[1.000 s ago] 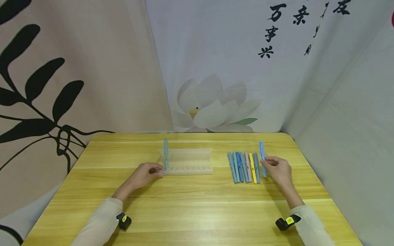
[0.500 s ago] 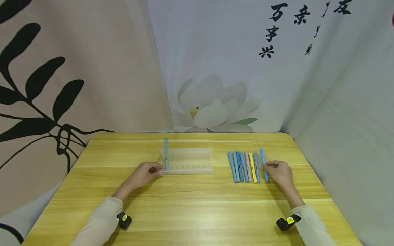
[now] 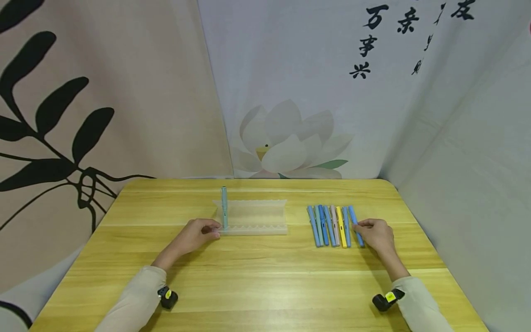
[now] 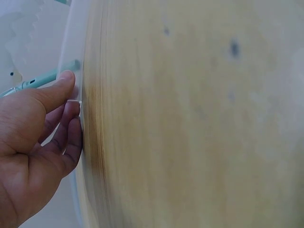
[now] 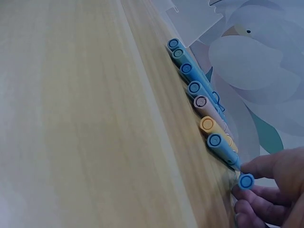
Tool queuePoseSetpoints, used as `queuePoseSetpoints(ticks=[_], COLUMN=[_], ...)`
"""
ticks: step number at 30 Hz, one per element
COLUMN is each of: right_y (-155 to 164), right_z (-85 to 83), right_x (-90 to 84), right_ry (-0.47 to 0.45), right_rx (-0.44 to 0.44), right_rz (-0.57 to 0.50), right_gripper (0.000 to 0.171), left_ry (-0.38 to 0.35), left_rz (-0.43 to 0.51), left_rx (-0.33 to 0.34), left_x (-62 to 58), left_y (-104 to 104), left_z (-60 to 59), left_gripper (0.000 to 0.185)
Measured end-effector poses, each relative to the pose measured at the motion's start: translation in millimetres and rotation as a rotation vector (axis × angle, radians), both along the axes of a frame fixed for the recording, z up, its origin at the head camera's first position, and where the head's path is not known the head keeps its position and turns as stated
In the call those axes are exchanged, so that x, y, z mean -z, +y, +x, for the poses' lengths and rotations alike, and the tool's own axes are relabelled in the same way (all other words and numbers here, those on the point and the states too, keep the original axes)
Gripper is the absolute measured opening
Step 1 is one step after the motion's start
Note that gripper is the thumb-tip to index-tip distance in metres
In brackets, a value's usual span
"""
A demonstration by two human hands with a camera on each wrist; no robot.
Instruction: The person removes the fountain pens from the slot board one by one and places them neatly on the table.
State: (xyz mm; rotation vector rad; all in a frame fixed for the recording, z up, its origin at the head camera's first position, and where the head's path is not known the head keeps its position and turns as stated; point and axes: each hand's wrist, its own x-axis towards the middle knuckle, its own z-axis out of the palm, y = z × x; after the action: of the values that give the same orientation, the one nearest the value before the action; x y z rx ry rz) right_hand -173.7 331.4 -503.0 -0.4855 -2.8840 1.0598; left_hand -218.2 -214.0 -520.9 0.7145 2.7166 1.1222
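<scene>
At the right end of a row of pens, my right hand [image 3: 376,234] pinches a blue pen [image 3: 353,216] between thumb and fingers. In the right wrist view the round end of that blue pen [image 5: 246,181] shows beside the fingers. Next to it lie several more pens, among them a yellow pen [image 3: 341,226], a pinkish-grey pen [image 3: 333,216] and a dark blue pen [image 3: 323,226]. My left hand [image 3: 200,236] pinches the left front corner of a clear pen rack [image 3: 257,232]. One teal pen [image 3: 224,207] stands in the rack's left end.
The wooden table [image 3: 265,281] ends at a printed curtain [image 3: 290,83] along the back. Another cloth [image 3: 469,161] hangs close by the right edge. Each sleeve carries a black wrist camera [image 3: 168,299].
My right hand has brought the blue pen toward me and down onto the table, its upper end tilting left beside the row. The left hand and rack stay in place.
</scene>
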Motion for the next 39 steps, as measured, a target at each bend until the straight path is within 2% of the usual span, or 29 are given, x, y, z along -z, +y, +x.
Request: queuePoseSetpoints(ticks=[18,23,29,39], right_y=[-2,-6,-21,-56], right_z=[-0.5,-1.3,-5.1,-11.2], right_x=[-1.2,-11.4,-22.0,-38.1], right_ry=[0.053,0.110,0.223,0.299], right_rx=[-0.039,-0.070,-0.157,-0.247], right_rz=[0.022,-0.040,-0.050,-0.131], right_gripper=[0.038,0.037,0.038,0.039], left_ry=[0.004,0.005,0.006,0.012], left_rz=[0.001,0.001,0.005,0.000], left_rx=[-0.001,0.002,0.004,0.007], left_x=[2.4,2.1,2.6,2.5], left_y=[-1,-1,-1,0], left_z=[-0.2,-0.2,-0.2,-0.9], left_gripper=[0.023,0.023,0.023,0.024])
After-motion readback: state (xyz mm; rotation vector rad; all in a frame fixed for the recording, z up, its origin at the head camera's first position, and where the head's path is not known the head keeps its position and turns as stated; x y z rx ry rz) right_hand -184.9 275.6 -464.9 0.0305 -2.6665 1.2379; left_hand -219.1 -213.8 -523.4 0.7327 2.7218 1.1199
